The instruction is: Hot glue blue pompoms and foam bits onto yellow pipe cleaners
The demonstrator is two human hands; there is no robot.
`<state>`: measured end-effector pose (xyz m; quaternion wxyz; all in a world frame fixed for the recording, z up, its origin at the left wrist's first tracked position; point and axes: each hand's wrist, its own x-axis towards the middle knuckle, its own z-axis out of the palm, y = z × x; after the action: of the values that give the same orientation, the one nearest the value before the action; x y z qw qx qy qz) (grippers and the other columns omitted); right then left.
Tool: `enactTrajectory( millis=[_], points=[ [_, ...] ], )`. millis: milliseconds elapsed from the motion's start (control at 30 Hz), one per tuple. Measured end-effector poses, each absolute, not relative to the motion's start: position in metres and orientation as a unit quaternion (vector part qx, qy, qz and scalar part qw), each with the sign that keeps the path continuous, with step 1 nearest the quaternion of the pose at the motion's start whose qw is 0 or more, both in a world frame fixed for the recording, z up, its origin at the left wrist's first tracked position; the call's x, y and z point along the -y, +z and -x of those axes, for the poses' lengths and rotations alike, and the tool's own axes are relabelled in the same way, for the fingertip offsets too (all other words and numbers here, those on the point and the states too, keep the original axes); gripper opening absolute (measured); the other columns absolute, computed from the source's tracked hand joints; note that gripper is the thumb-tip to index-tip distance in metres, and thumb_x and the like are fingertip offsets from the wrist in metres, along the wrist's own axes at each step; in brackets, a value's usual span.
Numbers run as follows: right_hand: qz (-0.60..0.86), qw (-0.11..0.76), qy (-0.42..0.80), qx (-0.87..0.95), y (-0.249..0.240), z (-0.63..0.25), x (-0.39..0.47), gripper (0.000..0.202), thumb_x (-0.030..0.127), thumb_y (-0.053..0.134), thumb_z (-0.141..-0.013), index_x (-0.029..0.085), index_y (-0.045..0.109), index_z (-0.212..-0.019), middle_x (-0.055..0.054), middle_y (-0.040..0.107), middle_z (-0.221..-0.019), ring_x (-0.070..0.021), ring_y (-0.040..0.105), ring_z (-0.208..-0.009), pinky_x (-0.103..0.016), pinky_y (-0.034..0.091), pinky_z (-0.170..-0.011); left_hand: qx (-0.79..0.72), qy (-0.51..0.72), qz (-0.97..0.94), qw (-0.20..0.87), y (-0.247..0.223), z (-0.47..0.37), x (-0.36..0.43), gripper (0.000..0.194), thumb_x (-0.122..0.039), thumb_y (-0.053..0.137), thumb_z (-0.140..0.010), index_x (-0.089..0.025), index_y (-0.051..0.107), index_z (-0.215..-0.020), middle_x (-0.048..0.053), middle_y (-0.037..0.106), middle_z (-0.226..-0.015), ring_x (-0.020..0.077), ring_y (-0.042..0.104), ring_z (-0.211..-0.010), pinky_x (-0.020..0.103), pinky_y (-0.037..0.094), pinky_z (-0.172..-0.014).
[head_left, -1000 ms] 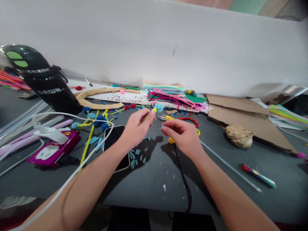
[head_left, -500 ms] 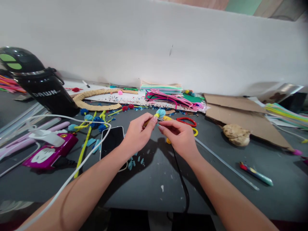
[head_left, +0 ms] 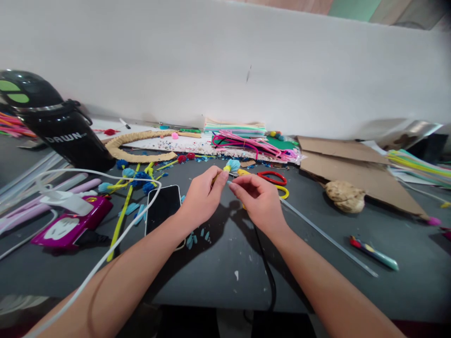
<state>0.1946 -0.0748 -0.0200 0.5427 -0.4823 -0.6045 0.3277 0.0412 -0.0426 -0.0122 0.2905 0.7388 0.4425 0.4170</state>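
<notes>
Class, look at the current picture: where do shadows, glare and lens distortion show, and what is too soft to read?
Head view: dark shadows on the grey table beneath left hand and right hand; head view: small highlights on the black bottle; head view: the bottle's outward lean, probably wide-lens stretch; head view: fine detail lost in the blue petals.

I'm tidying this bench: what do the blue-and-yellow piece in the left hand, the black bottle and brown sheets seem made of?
Blue-and-yellow piece: perhaps chenille, matte, soft-edged. Black bottle: glossy metal or plastic, given bright highlights. Brown sheets: probably matte cardboard, flat and plain tan.
</notes>
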Motion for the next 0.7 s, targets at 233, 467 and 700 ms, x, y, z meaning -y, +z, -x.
enactTrajectory(
  millis=[233, 467, 700],
  points=[
    [0.551, 0.543, 0.245, 0.584, -0.005, -0.234, 0.068, 0.042, 0.049, 0.067, -0.084, 0.018, 0.060, -0.056, 0.005, 0.045, -0.040, -0.0077, 0.040, -0.036, -0.024, 0.032, -0.040, -0.470, 0.479, -0.691, 0.268, 0.000, -0.022, 0.030, 0.038, -0.047, 0.043, -0.097, -0.019, 0.046, -0.071, -0.002, 0.046, -0.060, 0.0106, 0.043, -0.055, 0.025, 0.034, -0.053],
    [0.503, 0.662, 0.284, 0.477, -0.010, -0.272, 0.045, 0.023, 0.042, 0.072, -0.080, 0.021, 0.072, -0.089, -0.002, 0.072, -0.075, -0.0154, 0.068, -0.067, -0.027, 0.053, -0.061, -0.458, 0.526, -0.657, 0.284, 0.007, -0.015, 0.024, 0.038, -0.045, 0.045, -0.097, -0.019, 0.045, -0.069, -0.003, 0.046, -0.057, 0.0089, 0.042, -0.049, 0.023, 0.033, -0.047],
    [0.463, 0.575, 0.319, 0.594, -0.006, -0.234, 0.063, 0.035, 0.038, 0.072, -0.081, 0.025, 0.069, -0.113, -0.006, 0.067, -0.118, -0.0201, 0.065, -0.100, -0.032, 0.056, -0.079, -0.413, 0.485, -0.681, 0.360, 0.004, -0.021, 0.031, 0.037, -0.045, 0.046, -0.097, -0.019, 0.043, -0.070, -0.004, 0.043, -0.057, 0.0083, 0.041, -0.050, 0.022, 0.033, -0.048]
  ],
)
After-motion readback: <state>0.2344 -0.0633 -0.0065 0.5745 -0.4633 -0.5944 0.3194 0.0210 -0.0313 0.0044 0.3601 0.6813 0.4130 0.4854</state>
